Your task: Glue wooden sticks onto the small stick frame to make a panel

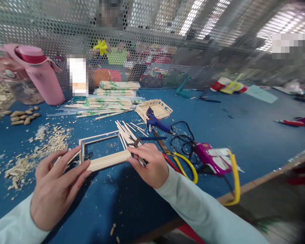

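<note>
A rectangular wooden stick frame stands on the blue table, its near side filled with a panel of sticks laid side by side. My left hand grips its left near corner between thumb and fingers. At the right near corner, my right hand pinches the end of the panel. Loose wooden sticks lie just behind my right hand, partly under the frame's right side. Pliers with blue handles rest across them. Scissors with yellow and red handles lie right of my right hand.
Behind the frame are a blue glue gun, a finished-looking stick tray and bundled sticks. A pink bottle and peanuts are at left, above wood scraps. A purple tool lies near the right table edge.
</note>
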### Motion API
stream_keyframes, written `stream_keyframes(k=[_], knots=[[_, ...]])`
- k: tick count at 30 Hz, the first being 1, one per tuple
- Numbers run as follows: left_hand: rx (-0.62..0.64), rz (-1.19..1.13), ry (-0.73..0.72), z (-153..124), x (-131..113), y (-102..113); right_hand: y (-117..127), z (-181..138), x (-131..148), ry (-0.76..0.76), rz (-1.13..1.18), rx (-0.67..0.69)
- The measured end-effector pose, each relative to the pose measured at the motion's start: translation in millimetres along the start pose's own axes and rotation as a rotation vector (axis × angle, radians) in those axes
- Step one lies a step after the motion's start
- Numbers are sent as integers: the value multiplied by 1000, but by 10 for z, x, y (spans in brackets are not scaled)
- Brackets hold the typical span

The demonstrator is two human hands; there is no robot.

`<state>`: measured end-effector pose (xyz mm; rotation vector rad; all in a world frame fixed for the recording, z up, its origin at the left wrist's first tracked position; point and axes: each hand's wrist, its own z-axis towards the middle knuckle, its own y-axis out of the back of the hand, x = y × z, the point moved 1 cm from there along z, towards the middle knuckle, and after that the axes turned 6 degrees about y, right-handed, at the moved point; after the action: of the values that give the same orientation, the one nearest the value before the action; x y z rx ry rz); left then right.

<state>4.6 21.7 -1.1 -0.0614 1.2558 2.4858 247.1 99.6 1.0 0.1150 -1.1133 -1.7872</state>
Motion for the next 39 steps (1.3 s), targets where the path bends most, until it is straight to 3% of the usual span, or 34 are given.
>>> stream_keyframes(k=[7,13,19,27,29,34,36,39], knots=[[9,-27,38,-7,4,-17,4,-6,-11,-48,91,-10],[48,-25,170,-55,35,-9,-1,-18,-5,-258,119,-67],[48,-36,200,-64,55,23,-3,-5,1,-208,142,-52],[-57,-155,349,-54,113,102,189,77,-48,-352,77,-171],[-75,-196,331,-33,143,108,266,93,-110,-386,-22,-49],[-27,-244,211,14,115,95,257,57,-160,-409,-307,465],[-16,-249,180,8,81,88,209,42,-123,-399,-381,550],[-14,-245,157,-21,50,79,194,34,-80,-406,-457,568]])
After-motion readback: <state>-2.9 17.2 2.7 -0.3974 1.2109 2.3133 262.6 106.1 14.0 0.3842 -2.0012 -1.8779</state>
